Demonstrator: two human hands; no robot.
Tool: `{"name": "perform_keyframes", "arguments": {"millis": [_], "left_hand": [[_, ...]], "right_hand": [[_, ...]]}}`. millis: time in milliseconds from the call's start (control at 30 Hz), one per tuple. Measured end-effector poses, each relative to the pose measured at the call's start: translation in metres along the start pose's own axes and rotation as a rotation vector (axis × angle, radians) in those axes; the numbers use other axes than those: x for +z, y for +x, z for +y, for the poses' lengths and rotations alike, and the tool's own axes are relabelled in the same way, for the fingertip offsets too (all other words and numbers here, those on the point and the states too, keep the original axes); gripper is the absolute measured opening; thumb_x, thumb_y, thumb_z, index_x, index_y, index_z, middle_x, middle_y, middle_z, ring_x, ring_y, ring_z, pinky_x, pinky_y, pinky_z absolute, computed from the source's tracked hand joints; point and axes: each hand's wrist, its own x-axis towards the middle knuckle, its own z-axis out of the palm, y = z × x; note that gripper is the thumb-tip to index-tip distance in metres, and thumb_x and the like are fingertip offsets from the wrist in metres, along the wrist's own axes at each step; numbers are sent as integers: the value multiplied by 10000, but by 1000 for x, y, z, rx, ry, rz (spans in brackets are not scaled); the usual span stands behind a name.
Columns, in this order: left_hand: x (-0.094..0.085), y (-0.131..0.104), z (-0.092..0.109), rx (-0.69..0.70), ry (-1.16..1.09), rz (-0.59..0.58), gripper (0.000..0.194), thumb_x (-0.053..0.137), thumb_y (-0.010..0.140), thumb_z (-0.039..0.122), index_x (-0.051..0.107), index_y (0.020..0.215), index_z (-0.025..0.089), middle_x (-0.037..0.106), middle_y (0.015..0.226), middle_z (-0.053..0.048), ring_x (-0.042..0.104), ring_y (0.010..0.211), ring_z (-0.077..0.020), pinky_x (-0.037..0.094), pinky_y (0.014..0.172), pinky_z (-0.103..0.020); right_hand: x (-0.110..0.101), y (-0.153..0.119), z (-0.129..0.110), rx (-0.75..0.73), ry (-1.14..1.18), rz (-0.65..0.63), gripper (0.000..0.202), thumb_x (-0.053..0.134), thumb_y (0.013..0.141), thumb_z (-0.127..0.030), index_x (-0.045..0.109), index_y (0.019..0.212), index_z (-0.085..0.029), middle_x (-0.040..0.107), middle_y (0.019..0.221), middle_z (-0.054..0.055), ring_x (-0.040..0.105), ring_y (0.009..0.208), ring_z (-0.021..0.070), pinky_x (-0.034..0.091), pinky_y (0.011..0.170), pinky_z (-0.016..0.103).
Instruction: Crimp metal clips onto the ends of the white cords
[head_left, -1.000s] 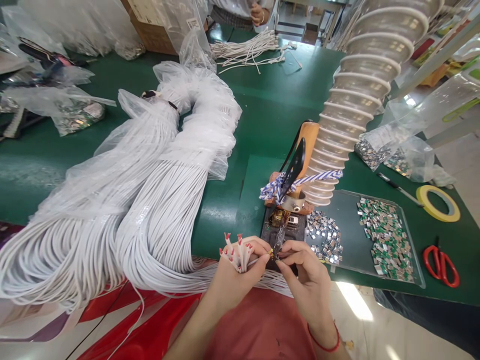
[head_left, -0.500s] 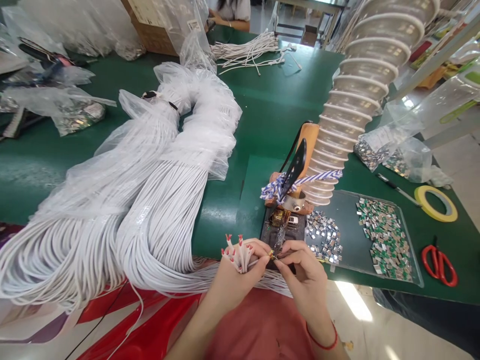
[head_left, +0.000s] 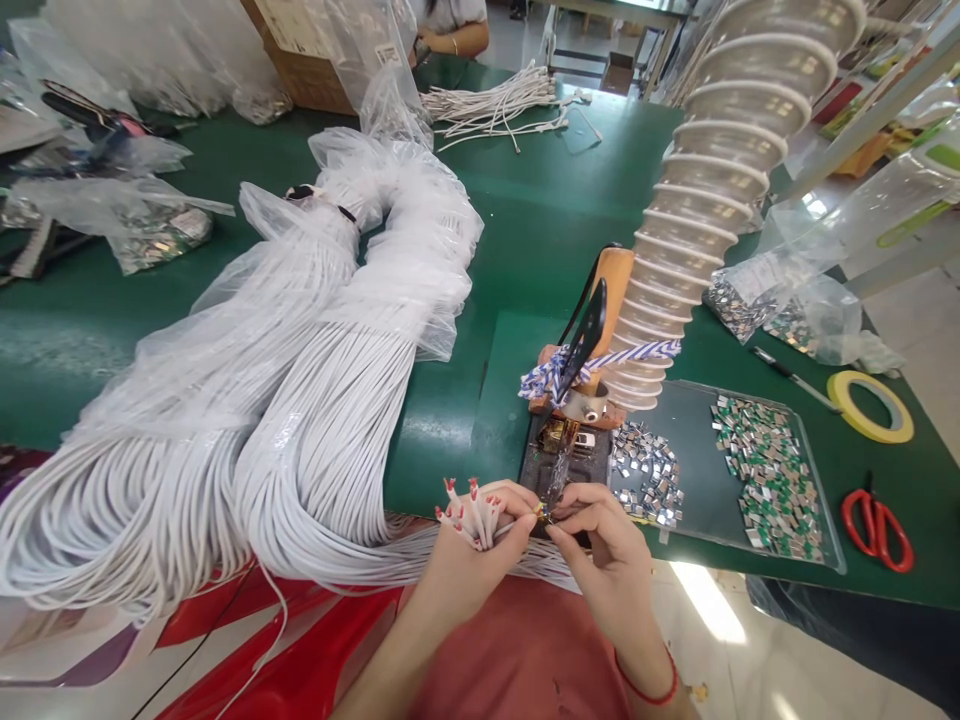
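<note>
My left hand [head_left: 480, 550] is closed round a bunch of white cables [head_left: 474, 520] whose red-tipped ends stick up; its thumb and forefinger pinch one cable end. My right hand [head_left: 607, 545] faces it, fingertips pinched at a tiny part by that cable end, too small to make out. Both hands meet just in front of a dark fixture [head_left: 566, 465] with an orange upright piece [head_left: 616, 270] and a striped cloth tie [head_left: 551, 375]. Right of the fixture lie small metal connectors [head_left: 649, 475] on a tray [head_left: 694, 420], with green-and-silver pieces [head_left: 772, 480] farther right.
Large looped white cable bundles [head_left: 322, 430] in plastic cover the left. A ribbed clear hose [head_left: 705, 190] rises behind the fixture. Yellow tape [head_left: 870, 407], red scissors [head_left: 876, 530] and a pen [head_left: 795, 378] lie right. A person's arm [head_left: 461, 40] shows at the far edge.
The red-tipped cable ends in my left hand have tilted slightly left and down. Both hands keep nearly the same place. The far person's arm has shifted a little left.
</note>
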Motion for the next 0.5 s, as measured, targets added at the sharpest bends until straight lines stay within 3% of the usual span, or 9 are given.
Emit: {"name": "perform_keyframes", "arguments": {"millis": [133, 233, 333, 433, 500], "left_hand": [[2, -12, -5, 14, 7, -67, 223, 595, 860, 177, 677, 653, 162, 721, 798, -59, 673, 746, -169, 510, 716, -259], [7, -25, -12, 47, -83, -257, 256, 571, 942, 252, 764, 796, 170, 754, 886, -71, 697, 818, -180, 523, 778, -265], [16, -36, -22, 55, -140, -481, 279, 534, 989, 296, 779, 1102, 225, 745, 1143, -94, 682, 1071, -220, 493, 966, -312], [26, -41, -27, 45, -191, -524, 312, 551, 983, 309, 719, 1236, 240, 634, 1378, -110, 583, 1266, -249, 437, 1067, -338], [30, -41, -26, 35, -171, -554, 302, 509, 997, 291, 742, 1172, 215, 691, 1269, -113, 616, 1194, -242, 446, 1048, -336]], "right_hand": [[-9, -11, 1, 11, 18, -5, 164, 621, 903, -89, 608, 863, -247, 629, 945, 28, 613, 891, 172, 511, 759, 279], [-29, -21, -4, 46, 9, 29, 148, 570, 941, -114, 588, 898, -255, 617, 915, 21, 595, 833, 160, 501, 701, 248], [-53, -26, -16, 77, -45, 20, 141, 550, 958, -136, 565, 889, -259, 585, 827, -3, 571, 755, 148, 482, 647, 217], [-65, -26, -31, 58, -182, -124, 114, 590, 936, -147, 600, 932, -261, 604, 833, 0, 569, 724, 147, 472, 619, 207], [-62, -24, -39, 29, -247, -250, 139, 616, 916, -137, 632, 981, -259, 638, 863, 12, 602, 759, 157, 496, 663, 213]]}}
